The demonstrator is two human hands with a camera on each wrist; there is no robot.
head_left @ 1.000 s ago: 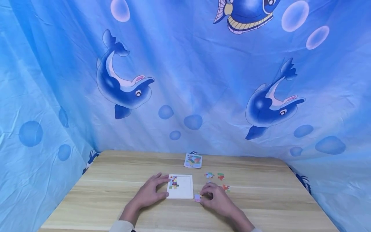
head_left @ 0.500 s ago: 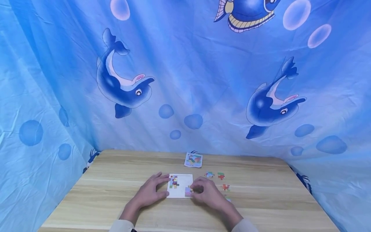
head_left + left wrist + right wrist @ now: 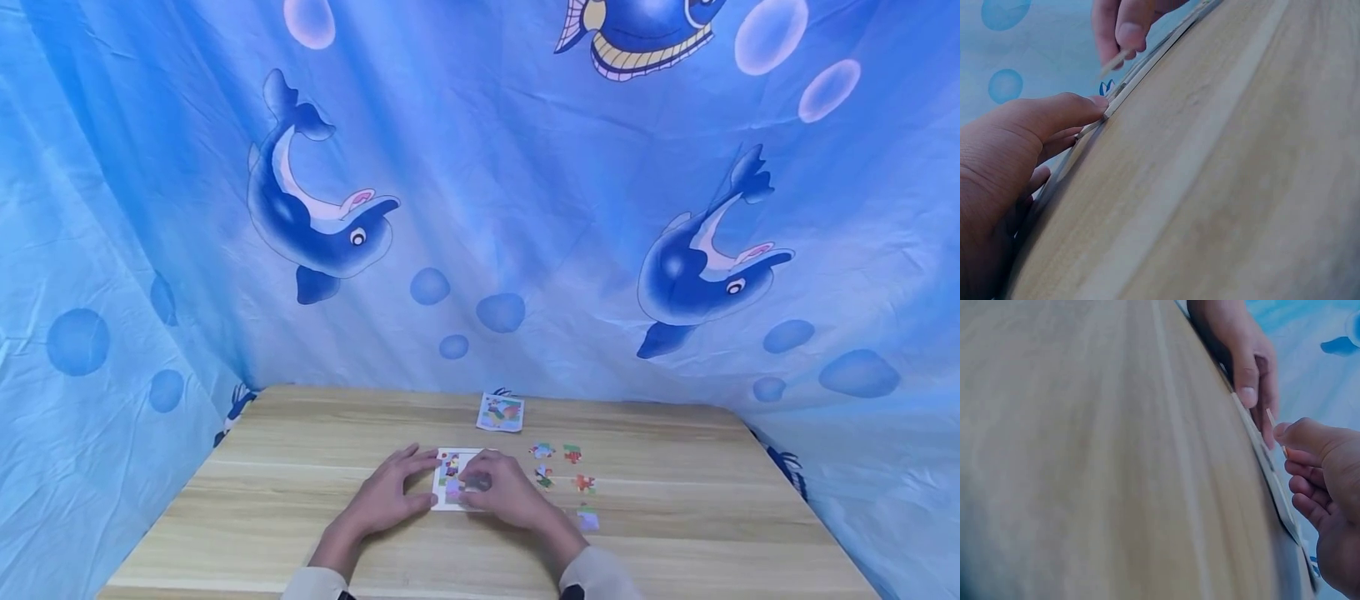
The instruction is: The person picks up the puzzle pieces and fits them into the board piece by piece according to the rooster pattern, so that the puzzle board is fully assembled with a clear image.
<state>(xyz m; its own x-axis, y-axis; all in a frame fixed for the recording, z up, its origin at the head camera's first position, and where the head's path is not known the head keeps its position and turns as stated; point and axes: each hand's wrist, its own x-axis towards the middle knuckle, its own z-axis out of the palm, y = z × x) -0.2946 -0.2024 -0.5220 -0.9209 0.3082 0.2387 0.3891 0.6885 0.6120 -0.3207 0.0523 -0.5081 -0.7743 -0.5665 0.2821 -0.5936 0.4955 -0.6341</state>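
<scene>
A white puzzle tray (image 3: 471, 454) lies on the wooden table, with joined puzzle pieces (image 3: 451, 463) along its upper left side. My left hand (image 3: 384, 493) holds the tray's left edge, the thumb at the near corner and the index finger near the far one. Over the tray's left part, my right hand (image 3: 510, 493) pinches a pale purple puzzle piece (image 3: 453, 490) between thumb and fingers. In the right wrist view that piece (image 3: 1270, 419) is tilted and held above the tray (image 3: 1272, 481). The right hand covers much of the tray's right side in the head view.
Several loose puzzle pieces lie right of the tray, among them a red one (image 3: 572, 454), an orange one (image 3: 585, 483) and a purple one (image 3: 588, 519). A small picture card (image 3: 500, 413) lies behind the tray. A blue sea-patterned curtain (image 3: 480, 208) hangs beyond the table (image 3: 315, 433).
My right hand has carried the purple piece leftward from beside the tray, across its right side, to its left part. Loose pieces once covered by the hand now show. The left hand stays put.
</scene>
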